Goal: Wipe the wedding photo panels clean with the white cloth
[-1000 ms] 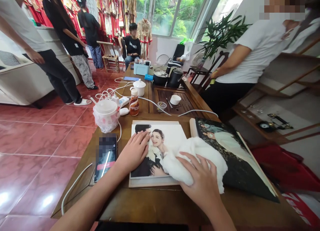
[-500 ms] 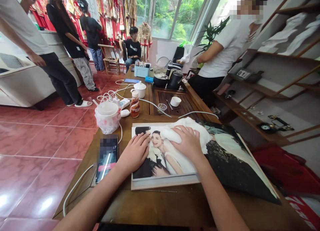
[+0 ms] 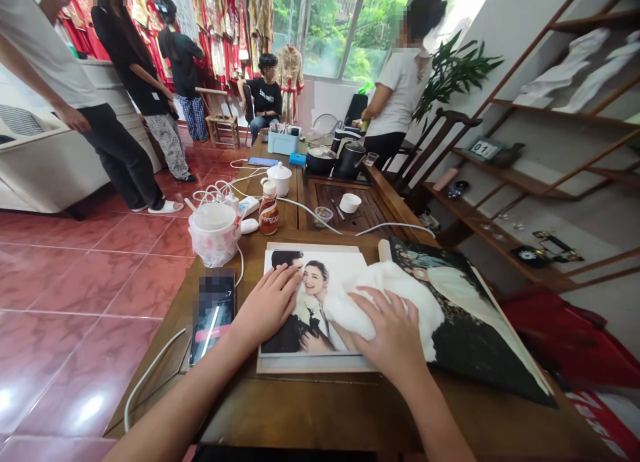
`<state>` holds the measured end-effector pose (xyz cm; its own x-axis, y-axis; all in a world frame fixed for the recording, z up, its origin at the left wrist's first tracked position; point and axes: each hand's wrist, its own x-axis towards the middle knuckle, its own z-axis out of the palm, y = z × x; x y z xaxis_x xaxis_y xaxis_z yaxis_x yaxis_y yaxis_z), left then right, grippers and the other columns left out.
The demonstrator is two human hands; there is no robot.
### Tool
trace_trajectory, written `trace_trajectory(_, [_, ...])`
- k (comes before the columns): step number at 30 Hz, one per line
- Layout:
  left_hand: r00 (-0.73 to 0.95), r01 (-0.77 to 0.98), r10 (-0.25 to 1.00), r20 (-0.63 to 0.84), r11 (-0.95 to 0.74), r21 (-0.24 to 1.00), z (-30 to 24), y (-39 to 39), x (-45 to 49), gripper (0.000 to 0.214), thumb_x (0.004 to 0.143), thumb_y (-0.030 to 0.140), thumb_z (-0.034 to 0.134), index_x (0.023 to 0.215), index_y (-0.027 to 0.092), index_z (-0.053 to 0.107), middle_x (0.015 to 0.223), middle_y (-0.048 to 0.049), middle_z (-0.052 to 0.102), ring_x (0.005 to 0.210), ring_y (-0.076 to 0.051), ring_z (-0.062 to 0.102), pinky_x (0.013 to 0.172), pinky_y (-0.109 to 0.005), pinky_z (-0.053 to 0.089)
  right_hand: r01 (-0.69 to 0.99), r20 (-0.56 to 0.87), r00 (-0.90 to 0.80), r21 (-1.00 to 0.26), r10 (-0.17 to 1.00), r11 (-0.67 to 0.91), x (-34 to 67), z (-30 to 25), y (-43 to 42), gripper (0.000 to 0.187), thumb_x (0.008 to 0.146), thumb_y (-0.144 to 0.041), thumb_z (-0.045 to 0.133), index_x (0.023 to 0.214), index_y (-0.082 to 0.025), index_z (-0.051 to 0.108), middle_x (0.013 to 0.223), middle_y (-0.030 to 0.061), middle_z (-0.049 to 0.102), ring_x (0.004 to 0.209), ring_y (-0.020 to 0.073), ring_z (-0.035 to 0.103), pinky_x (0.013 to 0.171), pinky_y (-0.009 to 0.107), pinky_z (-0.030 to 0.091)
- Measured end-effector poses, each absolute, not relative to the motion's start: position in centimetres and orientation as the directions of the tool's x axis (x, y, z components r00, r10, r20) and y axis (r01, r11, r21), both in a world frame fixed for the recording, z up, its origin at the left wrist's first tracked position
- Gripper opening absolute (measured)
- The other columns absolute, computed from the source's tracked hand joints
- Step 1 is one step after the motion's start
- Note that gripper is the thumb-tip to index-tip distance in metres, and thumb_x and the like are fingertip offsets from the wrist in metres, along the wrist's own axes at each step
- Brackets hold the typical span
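Head view: open hands (image 3: 267, 303) (image 3: 387, 332) on album (image 3: 340, 269)

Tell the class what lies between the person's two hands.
In the head view, a couple's photo lies between the left hand and right hand, partly under a white fluffy cloth.

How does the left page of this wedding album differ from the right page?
The left page is a bright, pale-backed close-up of a couple, while the right page is a dark, green-toned scene with a figure in a pale gown. The left page lies flat; the right page looks raised and tilted. Your left hand rests on the left page, and your right hand presses a white fluffy cloth lying across both pages. Both show wedding-style photos.
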<state>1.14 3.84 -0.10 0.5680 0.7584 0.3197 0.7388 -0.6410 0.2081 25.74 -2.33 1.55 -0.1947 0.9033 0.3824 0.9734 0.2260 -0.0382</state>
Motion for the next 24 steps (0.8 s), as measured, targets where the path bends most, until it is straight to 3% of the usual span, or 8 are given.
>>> trace_trajectory(6, [0.59,0.737,0.746,0.307,-0.654,0.172,-0.6,4.2,1.6,0.04,0.097,0.022,0.04,0.137,0.018,0.042,0.147,-0.0089,0.04,0.137,-0.024,0.034,0.113,-0.044,0.03,0.972,0.35,-0.2,-0.049,0.915,0.231,26.3,1.1,-5.3,0.042,0.071,-0.031,0.06,0.114,-0.029,0.062,0.123,0.0022,0.06,0.109,0.032,0.046,0.096,0.049,0.027])
trace_trajectory(13, [0.599,0.745,0.747,0.289,-0.652,0.142,-0.5,3.6,1.6,0.04,0.098,0.023,0.04,0.137,0.017,0.043,0.148,-0.0089,0.039,0.137,-0.025,0.034,0.113,-0.044,0.031,0.98,0.383,-0.177,-0.012,0.906,0.197,25.2,1.7,-1.8,0.04,0.077,-0.049,0.06,0.111,-0.029,0.065,0.12,0.0047,0.061,0.107,0.0322,0.046,0.094,0.049,0.027])
trace_trajectory(18, [0.594,0.746,0.743,0.308,-0.652,0.134,-0.4,3.4,1.6,0.04,0.096,0.023,0.043,0.136,0.017,0.043,0.146,-0.0099,0.041,0.136,-0.025,0.036,0.111,-0.044,0.033,0.985,0.395,-0.159,0.002,0.905,0.172,24.1,2.1,-0.4,0.041,0.077,-0.045,0.06,0.113,-0.027,0.065,0.123,0.0055,0.06,0.109,0.0332,0.045,0.095,0.049,0.026])
trace_trajectory(24, [0.591,0.75,0.743,0.315,-0.65,0.126,-0.2,3.6,2.0,0.04,0.096,0.022,0.043,0.136,0.017,0.044,0.145,-0.0104,0.042,0.136,-0.025,0.036,0.111,-0.043,0.034,0.951,0.323,-0.254,-0.087,0.912,0.296,23.0,1.8,-2.6,0.052,0.068,-0.05,0.068,0.117,-0.034,0.063,0.128,0.0021,0.057,0.112,0.0341,0.043,0.101,0.052,0.022])
